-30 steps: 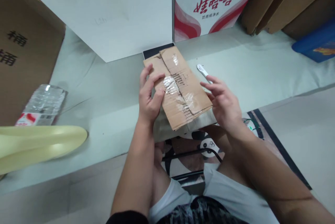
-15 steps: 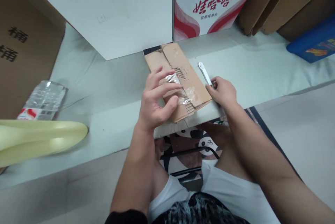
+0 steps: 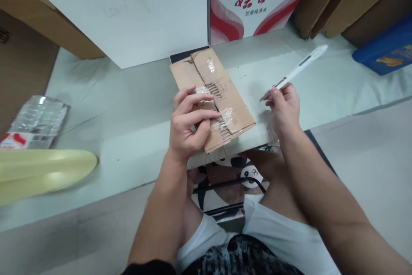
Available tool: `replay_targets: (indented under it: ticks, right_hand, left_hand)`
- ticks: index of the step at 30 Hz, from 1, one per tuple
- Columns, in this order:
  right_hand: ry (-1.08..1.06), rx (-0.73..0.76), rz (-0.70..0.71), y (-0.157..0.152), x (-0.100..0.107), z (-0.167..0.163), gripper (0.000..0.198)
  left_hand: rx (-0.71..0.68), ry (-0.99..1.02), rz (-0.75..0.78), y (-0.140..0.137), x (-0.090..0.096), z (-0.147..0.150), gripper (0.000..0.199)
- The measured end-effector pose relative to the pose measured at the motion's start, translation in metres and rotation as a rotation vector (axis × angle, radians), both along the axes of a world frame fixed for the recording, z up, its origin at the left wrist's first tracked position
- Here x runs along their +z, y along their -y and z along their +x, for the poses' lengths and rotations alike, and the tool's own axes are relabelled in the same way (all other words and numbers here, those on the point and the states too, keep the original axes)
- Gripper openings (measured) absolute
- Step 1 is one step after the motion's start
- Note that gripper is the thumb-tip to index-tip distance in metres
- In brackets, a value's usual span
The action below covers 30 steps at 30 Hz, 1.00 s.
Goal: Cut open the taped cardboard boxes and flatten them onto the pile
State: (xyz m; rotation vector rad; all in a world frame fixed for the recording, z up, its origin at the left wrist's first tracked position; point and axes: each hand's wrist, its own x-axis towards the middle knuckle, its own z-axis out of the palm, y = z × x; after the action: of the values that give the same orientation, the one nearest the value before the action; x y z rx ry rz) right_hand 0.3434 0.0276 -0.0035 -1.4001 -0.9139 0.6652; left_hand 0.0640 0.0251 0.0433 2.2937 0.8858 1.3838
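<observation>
A flat brown cardboard box (image 3: 236, 103) lies slantwise near the front edge of the table, with clear tape along its torn seam. My left hand (image 3: 189, 127) rests over its left side, fingers apart and stretched toward the seam. To the right of the box, my right hand (image 3: 286, 110) pinches a white utility knife (image 3: 304, 64) by its lower end. The knife is raised off the cloth, its long white body slanting up and to the right. Under the far end of the box, a dark flat thing (image 3: 188, 55) peeks out.
Behind stand a large white box (image 3: 144, 13) and a white-and-red water carton (image 3: 257, 9). Brown cartons (image 3: 322, 4) and a blue package (image 3: 383, 47) are at the right. Left are a clear plastic packet (image 3: 40, 116) and a pale yellow curved object (image 3: 48, 170).
My right hand has picked the utility knife up from the cloth and swung its far end to the right. My left hand stays on the box. The view has shifted slightly.
</observation>
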Motion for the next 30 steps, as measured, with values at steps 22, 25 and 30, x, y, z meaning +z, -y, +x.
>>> replay_targets:
  ticks: [22,25,30]
  right_hand:
    - [0.173,0.063,0.290,0.041,0.058,-0.032,0.028]
    - [0.297,0.140,0.266,0.063,0.080,-0.048,0.024]
    - [0.418,0.300,0.123,0.080,0.095,-0.062,0.009]
  left_hand:
    - [0.036,0.131,-0.055,0.007,-0.006,0.033,0.028]
    - [0.064,0.113,-0.058,0.008,-0.005,0.037,0.025]
    - [0.096,0.123,-0.043,0.009,-0.005,0.040,0.027]
